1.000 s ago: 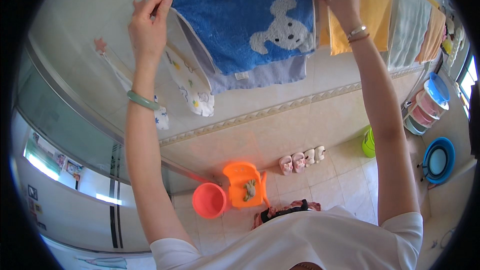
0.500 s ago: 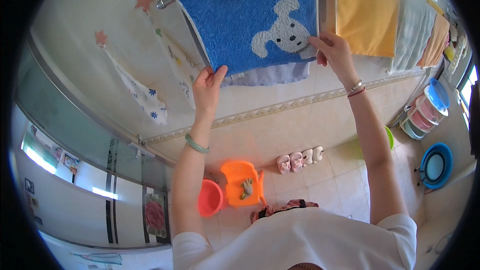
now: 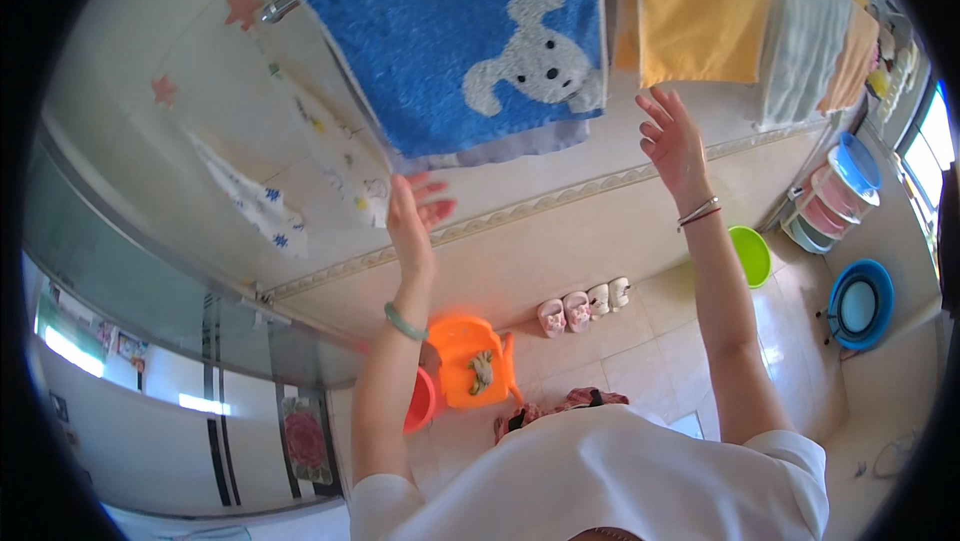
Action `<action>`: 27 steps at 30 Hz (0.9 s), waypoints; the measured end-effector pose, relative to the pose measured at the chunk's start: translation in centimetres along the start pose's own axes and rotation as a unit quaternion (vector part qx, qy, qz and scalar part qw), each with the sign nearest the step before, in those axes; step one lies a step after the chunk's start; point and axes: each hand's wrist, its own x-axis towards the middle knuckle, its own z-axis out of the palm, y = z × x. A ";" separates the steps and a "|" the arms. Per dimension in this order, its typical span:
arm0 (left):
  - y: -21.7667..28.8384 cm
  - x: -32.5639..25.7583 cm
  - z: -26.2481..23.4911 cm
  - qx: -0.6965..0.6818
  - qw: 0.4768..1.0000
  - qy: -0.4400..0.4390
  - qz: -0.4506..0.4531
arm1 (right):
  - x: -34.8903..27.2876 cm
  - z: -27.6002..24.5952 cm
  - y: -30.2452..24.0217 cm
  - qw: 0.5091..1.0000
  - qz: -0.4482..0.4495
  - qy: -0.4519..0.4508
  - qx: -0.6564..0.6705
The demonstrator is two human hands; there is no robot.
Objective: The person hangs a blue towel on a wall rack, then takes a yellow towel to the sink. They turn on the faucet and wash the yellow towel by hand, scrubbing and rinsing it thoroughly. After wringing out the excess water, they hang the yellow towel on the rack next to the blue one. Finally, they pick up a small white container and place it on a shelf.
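Note:
A blue towel [image 3: 440, 41] with a grey-white dog figure hangs over a metal rail [image 3: 278, 3] at the top. My left hand [image 3: 412, 211] is raised just below the towel's lower left corner, fingers spread, holding nothing. A green bangle sits on that wrist. My right hand [image 3: 672, 141] is raised just right of the towel's lower right corner, open and apart from the cloth, with thin bracelets on the wrist. A grey-lilac cloth [image 3: 520, 146] peeks out under the blue towel.
A yellow towel [image 3: 700, 11], a pale green one [image 3: 805, 41] and an orange one [image 3: 850, 61] hang to the right. White printed cloths [image 3: 330, 156] hang at left. On the tiled floor: orange stool [image 3: 470, 361], red basin [image 3: 420, 403], pink slippers [image 3: 585, 306], green basin [image 3: 750, 253], blue basin [image 3: 858, 306].
Both hands let go of the blue towel's lower edge and dropped slightly, fingers now spread. A second ago they were up at the rail on the towel's top edge.

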 end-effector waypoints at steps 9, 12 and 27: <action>-6.0 -2.7 10.1 0.095 0.913 -0.352 -0.185 | 1.0 -3.1 -0.8 0.997 -0.060 -0.044 -0.008; -5.5 -2.9 15.1 -0.004 0.924 -0.344 -0.167 | -1.5 -6.6 1.3 0.997 -0.058 -0.049 0.014; -5.8 -13.1 -0.7 0.248 0.915 -0.317 -0.036 | -14.7 -4.7 11.2 0.753 0.070 -0.312 -0.575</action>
